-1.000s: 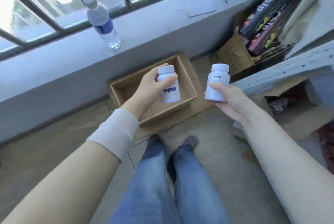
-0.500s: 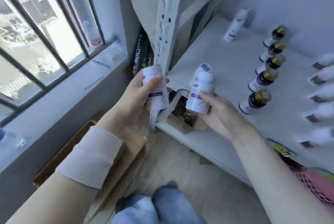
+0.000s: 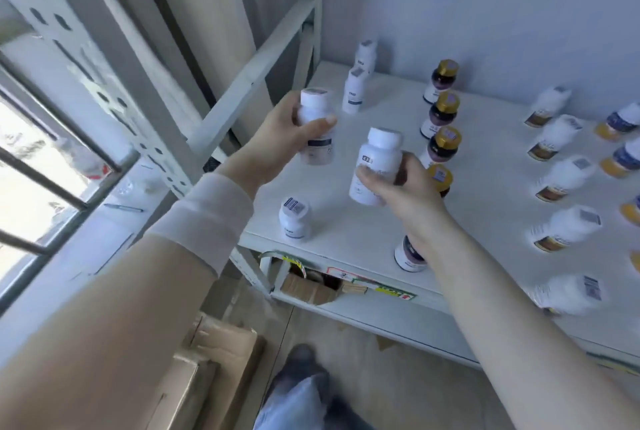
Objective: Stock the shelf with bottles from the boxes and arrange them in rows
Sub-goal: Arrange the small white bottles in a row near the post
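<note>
Two white bottles hang over the shelf (image 3: 353, 242), neither touching the board yet. The left hand (image 3: 284, 138) wraps the left bottle (image 3: 317, 138), thumb across its front. The right hand (image 3: 401, 194) grips the right bottle (image 3: 375, 169) round its lower body. Just beside the right thumb stands the gold-capped row (image 3: 443, 110), and a dark bottle (image 3: 408, 256) sits under the right wrist (half hidden by it). A lone bottle (image 3: 294, 218) stands below the left fingers, and a back pair (image 3: 355, 90) stands past them by the wall. The likely trouble is that, on lowering the right bottle, knuckles or wrist clip the gold caps and topple them in a chain. A tilted set-down could tip either bottle.
</note>
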`<state>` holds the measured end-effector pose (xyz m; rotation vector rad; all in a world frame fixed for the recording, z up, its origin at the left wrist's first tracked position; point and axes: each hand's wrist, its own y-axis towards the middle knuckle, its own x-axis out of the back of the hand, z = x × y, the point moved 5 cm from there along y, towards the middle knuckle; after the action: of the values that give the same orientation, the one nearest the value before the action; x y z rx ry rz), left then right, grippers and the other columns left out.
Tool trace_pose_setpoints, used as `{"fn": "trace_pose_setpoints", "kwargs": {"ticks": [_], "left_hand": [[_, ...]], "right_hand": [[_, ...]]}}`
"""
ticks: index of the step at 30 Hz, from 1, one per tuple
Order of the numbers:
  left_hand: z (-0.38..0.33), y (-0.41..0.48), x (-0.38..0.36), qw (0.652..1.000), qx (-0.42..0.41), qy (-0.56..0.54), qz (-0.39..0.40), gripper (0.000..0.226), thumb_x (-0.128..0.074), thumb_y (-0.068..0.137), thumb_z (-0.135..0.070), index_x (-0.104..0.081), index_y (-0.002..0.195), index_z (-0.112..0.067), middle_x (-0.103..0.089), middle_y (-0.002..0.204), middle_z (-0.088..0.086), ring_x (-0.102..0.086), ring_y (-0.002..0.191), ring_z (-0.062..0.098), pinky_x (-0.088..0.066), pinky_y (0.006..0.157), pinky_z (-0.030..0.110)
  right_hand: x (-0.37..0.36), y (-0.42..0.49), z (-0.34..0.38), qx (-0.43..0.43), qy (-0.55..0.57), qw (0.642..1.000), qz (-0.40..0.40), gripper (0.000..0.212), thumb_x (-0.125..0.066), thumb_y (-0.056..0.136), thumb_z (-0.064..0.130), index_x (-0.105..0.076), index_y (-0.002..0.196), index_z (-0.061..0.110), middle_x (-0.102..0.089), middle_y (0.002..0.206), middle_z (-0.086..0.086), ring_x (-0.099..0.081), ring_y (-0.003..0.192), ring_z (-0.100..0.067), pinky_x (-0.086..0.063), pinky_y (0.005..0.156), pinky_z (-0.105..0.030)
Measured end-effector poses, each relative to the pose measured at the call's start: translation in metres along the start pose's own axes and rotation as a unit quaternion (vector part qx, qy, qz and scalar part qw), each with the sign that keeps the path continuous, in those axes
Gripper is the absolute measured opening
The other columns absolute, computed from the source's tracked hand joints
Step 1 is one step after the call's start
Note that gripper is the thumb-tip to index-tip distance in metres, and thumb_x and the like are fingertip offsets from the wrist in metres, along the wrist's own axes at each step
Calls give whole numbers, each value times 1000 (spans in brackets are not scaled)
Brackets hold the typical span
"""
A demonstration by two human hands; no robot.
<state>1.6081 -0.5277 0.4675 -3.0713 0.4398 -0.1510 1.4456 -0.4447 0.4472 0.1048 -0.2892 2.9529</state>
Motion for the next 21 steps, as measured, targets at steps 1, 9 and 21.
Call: {"fn": "trace_pose_setpoints", "kwargs": {"ticks": [1, 9, 21], "left_hand": [[5, 21, 1, 1000, 2, 10, 5, 49, -72, 77, -26, -48, 116, -6, -58, 97, 4, -59, 87, 14, -51, 77, 23], [57, 123, -8, 986, 32, 146, 80, 46, -74, 76, -4, -48, 111, -18, -57, 92, -7, -54, 87, 11, -46, 71, 10], [99, 152, -35, 979, -1, 141, 146, 47, -71, 80, -9, -43, 114, -22, -51, 98, -17, -48, 92, 10, -44, 90, 27]], "right_hand": [[-2, 8, -2, 1, -24, 1000, -7, 36, -73, 77, 20, -52, 106, 19, -60, 91, 8, -57, 81, -5, -47, 70, -21], [-45, 66, -37, 25, -213, 977, 7, 48, -77, 67, 15, -52, 108, 17, -57, 107, 2, -55, 94, -13, -41, 76, -21], [-53, 96, -73, 32, -262, 963, 60, 54, -74, 72, 10, -49, 120, 14, -52, 122, 0, -53, 110, -14, -32, 81, -8]]}}
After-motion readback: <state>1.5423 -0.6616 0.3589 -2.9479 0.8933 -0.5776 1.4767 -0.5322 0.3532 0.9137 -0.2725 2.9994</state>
